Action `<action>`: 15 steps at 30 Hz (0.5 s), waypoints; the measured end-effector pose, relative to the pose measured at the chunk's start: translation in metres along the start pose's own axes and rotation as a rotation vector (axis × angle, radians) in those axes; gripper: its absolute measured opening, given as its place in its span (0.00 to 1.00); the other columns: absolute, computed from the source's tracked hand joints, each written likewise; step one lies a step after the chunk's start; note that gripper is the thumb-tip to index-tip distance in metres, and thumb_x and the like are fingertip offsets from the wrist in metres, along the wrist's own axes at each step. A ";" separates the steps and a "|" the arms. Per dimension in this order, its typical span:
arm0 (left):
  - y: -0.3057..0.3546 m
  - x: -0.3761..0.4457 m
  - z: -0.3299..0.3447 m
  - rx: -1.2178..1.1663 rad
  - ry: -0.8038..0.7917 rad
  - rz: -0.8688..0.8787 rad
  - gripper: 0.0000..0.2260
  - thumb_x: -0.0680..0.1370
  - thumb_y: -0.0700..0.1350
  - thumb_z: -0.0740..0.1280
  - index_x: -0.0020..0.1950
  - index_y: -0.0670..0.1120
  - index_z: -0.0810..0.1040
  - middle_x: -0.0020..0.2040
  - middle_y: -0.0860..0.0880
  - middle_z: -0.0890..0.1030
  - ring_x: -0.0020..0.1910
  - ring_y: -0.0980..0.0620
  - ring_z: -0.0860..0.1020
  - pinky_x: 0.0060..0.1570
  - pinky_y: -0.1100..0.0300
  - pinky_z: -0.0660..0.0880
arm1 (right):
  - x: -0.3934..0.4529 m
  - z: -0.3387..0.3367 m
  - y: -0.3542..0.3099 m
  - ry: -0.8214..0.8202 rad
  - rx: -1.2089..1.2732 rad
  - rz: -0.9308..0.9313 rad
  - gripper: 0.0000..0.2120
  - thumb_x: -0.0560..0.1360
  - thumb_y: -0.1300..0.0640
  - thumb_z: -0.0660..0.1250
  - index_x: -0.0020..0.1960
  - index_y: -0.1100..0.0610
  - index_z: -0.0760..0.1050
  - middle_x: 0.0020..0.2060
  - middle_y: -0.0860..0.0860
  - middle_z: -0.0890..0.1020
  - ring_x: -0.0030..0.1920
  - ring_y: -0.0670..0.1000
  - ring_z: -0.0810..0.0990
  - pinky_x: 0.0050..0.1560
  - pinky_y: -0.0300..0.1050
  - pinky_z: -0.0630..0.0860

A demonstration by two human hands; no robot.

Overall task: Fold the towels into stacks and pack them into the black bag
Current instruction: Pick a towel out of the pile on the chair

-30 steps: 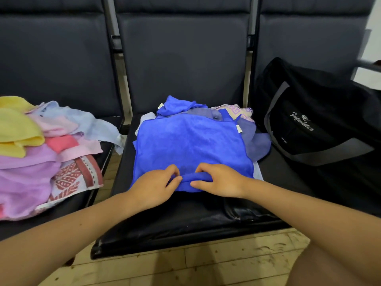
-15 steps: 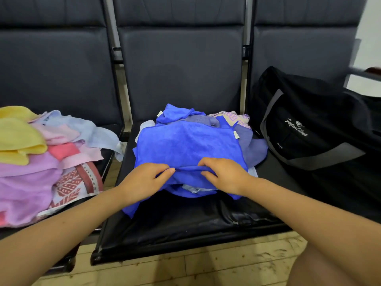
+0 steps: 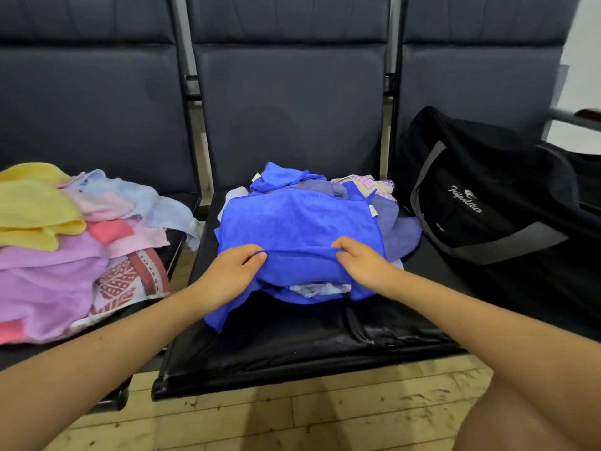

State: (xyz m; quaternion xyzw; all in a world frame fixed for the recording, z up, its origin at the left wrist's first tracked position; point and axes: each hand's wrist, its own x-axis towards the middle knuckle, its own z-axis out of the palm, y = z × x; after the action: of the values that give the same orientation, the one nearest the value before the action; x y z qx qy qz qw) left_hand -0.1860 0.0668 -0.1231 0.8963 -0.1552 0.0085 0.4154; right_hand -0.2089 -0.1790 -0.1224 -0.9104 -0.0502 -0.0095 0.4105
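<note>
Blue microfibre towel [image 3: 299,222] lies spread over a heap of other cloths on the middle seat [image 3: 292,346], its near edge lifted off the pile. Left hand [image 3: 232,271] pinches that edge between thumb and curled fingertips. Right hand [image 3: 361,263] grips the same edge with the fingers bent over the cloth; its thumb is hidden, so whether this is a true pinch cannot be told. Between the two hands the hem runs roughly straight. Below the left fingers a loose corner hangs down toward the seat front. Under the raised edge, just below the right fingers, paler cloths show through.

Judgement: the step in hand appears to be carrying the near edge over to the far edge to halve the towel. To do it well, both hands should travel away from the body together and level, so the hem stays taut and lands square. The hanging corner needs gathering first, or the fold will come out skewed. The cloths beneath may drag along; lifting clear of them would prevent that.

Black bag [image 3: 487,206] stands well to the right of the right fingers. A mixed pile of towels [image 3: 65,249] lies well to the left of the left fingers.
</note>
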 end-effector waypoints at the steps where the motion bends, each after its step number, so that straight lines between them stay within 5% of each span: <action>1: -0.001 0.000 0.000 0.015 -0.010 0.004 0.12 0.82 0.45 0.60 0.44 0.41 0.78 0.42 0.46 0.80 0.43 0.49 0.76 0.41 0.69 0.69 | 0.000 -0.001 -0.002 0.003 -0.021 -0.004 0.06 0.79 0.56 0.62 0.44 0.52 0.69 0.40 0.49 0.76 0.43 0.50 0.73 0.43 0.33 0.68; 4: -0.002 0.001 -0.002 0.091 -0.021 0.050 0.14 0.81 0.47 0.60 0.42 0.40 0.76 0.39 0.44 0.78 0.40 0.49 0.75 0.43 0.62 0.70 | 0.000 -0.005 -0.003 0.002 -0.211 -0.098 0.15 0.74 0.45 0.69 0.51 0.53 0.70 0.43 0.51 0.79 0.42 0.50 0.76 0.47 0.44 0.73; 8: -0.003 0.000 -0.005 0.198 -0.037 0.124 0.13 0.81 0.49 0.61 0.41 0.46 0.78 0.37 0.50 0.79 0.39 0.54 0.76 0.45 0.58 0.72 | 0.001 -0.010 0.004 -0.041 -0.422 -0.214 0.11 0.79 0.48 0.62 0.56 0.55 0.72 0.46 0.52 0.81 0.47 0.55 0.78 0.49 0.53 0.74; 15: -0.015 -0.003 -0.025 0.459 -0.016 0.188 0.10 0.80 0.49 0.63 0.44 0.47 0.79 0.34 0.55 0.78 0.35 0.57 0.75 0.36 0.62 0.68 | -0.001 -0.040 0.015 -0.011 -0.359 -0.206 0.09 0.81 0.61 0.59 0.51 0.64 0.76 0.41 0.52 0.79 0.42 0.55 0.73 0.41 0.42 0.67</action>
State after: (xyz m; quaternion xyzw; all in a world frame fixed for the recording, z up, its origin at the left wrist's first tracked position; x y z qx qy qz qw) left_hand -0.1819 0.0956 -0.1177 0.9488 -0.2352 0.0752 0.1970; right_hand -0.2072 -0.2190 -0.1066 -0.9590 -0.1428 -0.0551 0.2383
